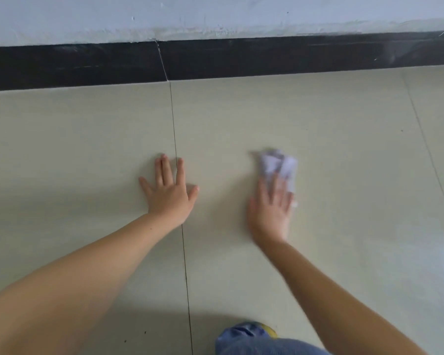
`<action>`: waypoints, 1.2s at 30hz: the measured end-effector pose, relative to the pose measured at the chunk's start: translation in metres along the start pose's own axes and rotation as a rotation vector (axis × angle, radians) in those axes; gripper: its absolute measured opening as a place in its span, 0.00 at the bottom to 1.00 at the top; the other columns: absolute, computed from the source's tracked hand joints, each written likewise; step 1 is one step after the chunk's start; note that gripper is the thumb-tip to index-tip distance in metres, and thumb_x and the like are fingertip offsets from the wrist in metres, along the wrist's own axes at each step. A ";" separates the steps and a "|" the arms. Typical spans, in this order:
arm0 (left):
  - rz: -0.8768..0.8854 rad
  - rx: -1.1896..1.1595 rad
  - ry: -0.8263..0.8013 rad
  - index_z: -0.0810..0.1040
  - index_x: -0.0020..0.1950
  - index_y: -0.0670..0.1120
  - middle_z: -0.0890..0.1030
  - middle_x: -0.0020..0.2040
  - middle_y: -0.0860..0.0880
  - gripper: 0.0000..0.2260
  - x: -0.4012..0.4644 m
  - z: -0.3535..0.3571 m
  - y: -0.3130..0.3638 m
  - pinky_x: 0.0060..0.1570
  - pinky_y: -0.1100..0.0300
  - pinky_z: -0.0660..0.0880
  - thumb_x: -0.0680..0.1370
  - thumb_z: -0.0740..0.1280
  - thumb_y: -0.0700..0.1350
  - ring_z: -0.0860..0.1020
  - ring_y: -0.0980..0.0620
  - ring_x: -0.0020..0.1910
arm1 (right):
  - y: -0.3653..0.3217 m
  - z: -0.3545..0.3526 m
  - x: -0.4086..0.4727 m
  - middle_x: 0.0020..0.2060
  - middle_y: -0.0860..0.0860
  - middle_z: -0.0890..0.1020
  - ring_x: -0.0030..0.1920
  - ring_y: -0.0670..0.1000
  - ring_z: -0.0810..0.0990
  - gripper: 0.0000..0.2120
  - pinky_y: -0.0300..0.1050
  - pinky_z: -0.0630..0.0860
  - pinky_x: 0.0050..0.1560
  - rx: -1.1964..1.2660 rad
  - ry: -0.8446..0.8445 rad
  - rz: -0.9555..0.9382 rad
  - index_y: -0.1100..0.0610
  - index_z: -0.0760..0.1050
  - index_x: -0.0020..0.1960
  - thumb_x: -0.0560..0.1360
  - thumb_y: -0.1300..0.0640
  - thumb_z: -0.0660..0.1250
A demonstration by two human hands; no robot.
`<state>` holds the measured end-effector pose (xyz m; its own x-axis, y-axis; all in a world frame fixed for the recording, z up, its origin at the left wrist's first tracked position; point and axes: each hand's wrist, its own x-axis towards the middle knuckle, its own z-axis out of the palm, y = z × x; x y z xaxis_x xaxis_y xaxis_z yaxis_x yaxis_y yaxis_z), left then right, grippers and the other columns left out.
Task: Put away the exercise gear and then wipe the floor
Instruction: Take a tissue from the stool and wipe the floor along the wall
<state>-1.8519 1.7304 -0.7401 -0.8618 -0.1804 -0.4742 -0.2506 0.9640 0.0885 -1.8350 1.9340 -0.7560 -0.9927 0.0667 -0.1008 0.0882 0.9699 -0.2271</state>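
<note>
The left hand [168,192] lies flat on the floor [344,175], fingers straight and spread, holding nothing. It straddles a dark grout line [176,149] between two pale tiles, and with the arm stretched out behind it, it looks placed to prop the person's weight while they lean forward.

To its right, well apart from it, the right hand [271,210] presses down on a crumpled whitish cloth [277,166], or possibly a paper wipe; blur makes the material hard to tell. The fingers lie fairly straight over the near part of the cloth, pushing it against the tile rather than clutching it, and the rest of the wad sticks out beyond the fingertips toward the wall. The smear in the picture suggests a wiping stroke under way.

Beyond both hands runs a black skirting board [292,57] beneath a pale wall [241,16]. At the bottom edge, between the arms, a knee in blue denim [254,339] shows the person crouches or kneels.

No exercise gear is in view, so the wiping half of the task seems to be the step in hand.
</note>
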 end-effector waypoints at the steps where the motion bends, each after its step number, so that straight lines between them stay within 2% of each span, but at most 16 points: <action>1: 0.005 -0.029 0.012 0.41 0.77 0.49 0.37 0.77 0.42 0.31 -0.001 0.001 -0.002 0.70 0.35 0.43 0.80 0.51 0.58 0.35 0.46 0.76 | -0.023 0.007 -0.003 0.73 0.60 0.63 0.74 0.61 0.60 0.28 0.63 0.63 0.68 -0.019 -0.039 -0.204 0.56 0.65 0.73 0.74 0.51 0.53; 4: 0.011 -0.097 0.068 0.46 0.78 0.50 0.39 0.78 0.44 0.28 -0.003 0.003 -0.004 0.71 0.37 0.42 0.81 0.52 0.54 0.37 0.48 0.76 | -0.033 0.006 0.018 0.70 0.53 0.70 0.70 0.56 0.69 0.22 0.57 0.67 0.68 -0.028 -0.177 -0.622 0.50 0.69 0.70 0.78 0.49 0.52; 7: -0.002 -0.123 0.111 0.46 0.78 0.51 0.40 0.78 0.45 0.27 -0.004 0.007 -0.002 0.71 0.37 0.41 0.81 0.53 0.53 0.38 0.48 0.77 | 0.028 -0.008 0.053 0.74 0.52 0.63 0.72 0.54 0.65 0.24 0.57 0.70 0.65 -0.116 -0.175 -0.698 0.48 0.64 0.74 0.77 0.51 0.56; 10: -0.008 -0.099 0.110 0.43 0.78 0.51 0.39 0.78 0.45 0.27 -0.003 0.010 -0.001 0.70 0.37 0.39 0.81 0.51 0.53 0.37 0.48 0.76 | 0.114 -0.038 0.097 0.78 0.51 0.48 0.77 0.53 0.50 0.30 0.63 0.61 0.68 -0.150 -0.080 -0.274 0.48 0.50 0.78 0.78 0.55 0.55; 13: -0.009 -0.036 0.105 0.41 0.77 0.51 0.39 0.78 0.44 0.28 -0.004 0.012 -0.001 0.70 0.37 0.39 0.81 0.49 0.54 0.37 0.47 0.76 | 0.152 -0.067 0.141 0.77 0.58 0.49 0.77 0.59 0.47 0.29 0.63 0.47 0.74 0.017 -0.079 0.403 0.53 0.52 0.77 0.78 0.46 0.48; 15: -0.009 -0.011 0.114 0.41 0.77 0.50 0.39 0.78 0.43 0.28 -0.003 0.013 0.000 0.70 0.36 0.39 0.81 0.48 0.55 0.38 0.46 0.76 | 0.127 -0.065 0.162 0.76 0.63 0.48 0.76 0.65 0.45 0.31 0.58 0.43 0.75 0.053 -0.112 0.610 0.59 0.51 0.77 0.80 0.44 0.47; 16: -0.013 -0.006 0.118 0.41 0.77 0.49 0.40 0.78 0.42 0.28 -0.003 0.014 0.001 0.70 0.36 0.39 0.81 0.48 0.55 0.39 0.46 0.76 | 0.103 -0.056 0.166 0.75 0.65 0.47 0.75 0.66 0.45 0.31 0.58 0.42 0.74 0.039 -0.117 0.597 0.61 0.50 0.77 0.80 0.44 0.46; 18: -0.020 -0.002 0.118 0.42 0.77 0.49 0.40 0.77 0.42 0.27 -0.002 0.016 0.002 0.69 0.36 0.39 0.81 0.47 0.55 0.39 0.45 0.76 | 0.044 -0.028 0.160 0.73 0.70 0.51 0.74 0.70 0.49 0.34 0.61 0.47 0.73 -0.023 -0.060 0.333 0.66 0.55 0.75 0.77 0.44 0.42; 20: -0.017 0.007 0.135 0.43 0.78 0.49 0.41 0.78 0.42 0.28 -0.001 0.018 0.001 0.70 0.36 0.40 0.79 0.42 0.57 0.40 0.46 0.77 | -0.020 -0.002 0.135 0.69 0.72 0.62 0.70 0.72 0.61 0.33 0.65 0.60 0.69 -0.085 0.033 -0.061 0.69 0.65 0.70 0.74 0.47 0.47; 23: -0.021 -0.019 0.163 0.48 0.78 0.50 0.45 0.78 0.42 0.34 0.000 0.020 0.000 0.70 0.36 0.42 0.73 0.37 0.60 0.43 0.46 0.77 | -0.081 0.017 0.103 0.73 0.65 0.60 0.73 0.67 0.58 0.27 0.57 0.51 0.73 -0.057 -0.204 -0.685 0.61 0.64 0.73 0.78 0.48 0.51; 25: -0.022 -0.034 0.165 0.50 0.78 0.49 0.46 0.78 0.42 0.36 0.000 0.019 -0.001 0.70 0.36 0.42 0.71 0.36 0.60 0.45 0.46 0.77 | -0.073 0.009 0.119 0.74 0.59 0.63 0.74 0.63 0.60 0.25 0.54 0.52 0.73 0.005 -0.308 -0.979 0.56 0.67 0.72 0.79 0.46 0.49; 27: -0.017 -0.055 0.154 0.51 0.77 0.49 0.47 0.78 0.42 0.35 -0.001 0.018 -0.001 0.70 0.35 0.42 0.72 0.37 0.60 0.46 0.45 0.77 | -0.029 -0.002 0.147 0.72 0.58 0.66 0.71 0.62 0.65 0.24 0.56 0.60 0.71 0.005 -0.253 -1.062 0.54 0.70 0.70 0.81 0.46 0.48; 29: -0.007 -0.055 0.153 0.51 0.77 0.48 0.49 0.78 0.41 0.34 0.000 0.020 -0.002 0.69 0.34 0.43 0.73 0.38 0.59 0.47 0.44 0.77 | 0.037 -0.015 0.178 0.74 0.58 0.63 0.71 0.61 0.65 0.22 0.61 0.65 0.68 -0.014 -0.143 -0.863 0.52 0.65 0.72 0.80 0.50 0.50; 32: 0.007 -0.020 0.143 0.54 0.77 0.47 0.52 0.77 0.39 0.32 0.001 0.021 -0.003 0.68 0.31 0.47 0.75 0.40 0.59 0.51 0.42 0.77 | 0.119 -0.051 0.202 0.77 0.56 0.54 0.75 0.60 0.56 0.28 0.61 0.62 0.69 0.007 0.034 -0.195 0.50 0.57 0.76 0.76 0.50 0.48; 34: 0.016 -0.006 0.105 0.51 0.77 0.48 0.50 0.77 0.39 0.33 0.001 0.018 -0.004 0.68 0.32 0.45 0.74 0.39 0.60 0.49 0.43 0.77 | 0.127 -0.063 0.210 0.76 0.59 0.54 0.75 0.62 0.52 0.28 0.57 0.53 0.74 0.068 0.025 0.290 0.56 0.58 0.74 0.77 0.47 0.46; 36: 0.012 -0.002 0.096 0.51 0.77 0.48 0.50 0.77 0.39 0.34 0.002 0.016 -0.005 0.68 0.32 0.45 0.74 0.38 0.60 0.48 0.43 0.77 | 0.095 -0.059 0.212 0.76 0.62 0.51 0.76 0.63 0.48 0.26 0.56 0.47 0.74 0.076 -0.022 0.489 0.59 0.56 0.75 0.80 0.49 0.48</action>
<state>-1.8456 1.7286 -0.7554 -0.9031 -0.1867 -0.3868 -0.2405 0.9660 0.0952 -2.0421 2.0538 -0.7417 -0.8316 0.5040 -0.2335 0.5499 0.8061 -0.2185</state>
